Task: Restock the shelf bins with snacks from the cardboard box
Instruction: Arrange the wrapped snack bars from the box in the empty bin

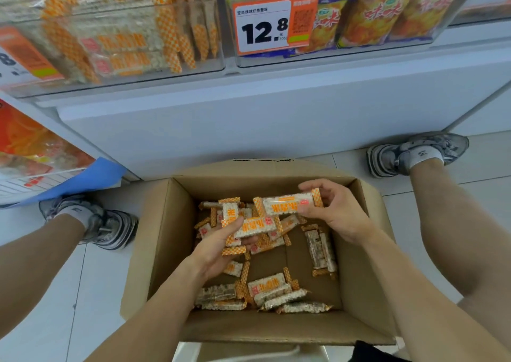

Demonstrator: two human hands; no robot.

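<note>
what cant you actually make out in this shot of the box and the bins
Head view:
- Left hand: how many snack bars it holds; its fingers cover them.
- Cardboard box: near floor, hidden by forearms.
- Left shelf bin: blurred, pack print unreadable.
- Price tag: small print too small.
- Right hand bar: print unreadable.

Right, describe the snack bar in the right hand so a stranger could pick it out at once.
Start at the open cardboard box on the floor between the person's feet. Above its far right corner, the right hand pinches one white rice bar with orange checkered ends. It is the highest bar, lifted clear of the loose heap, and held roughly level.
</note>
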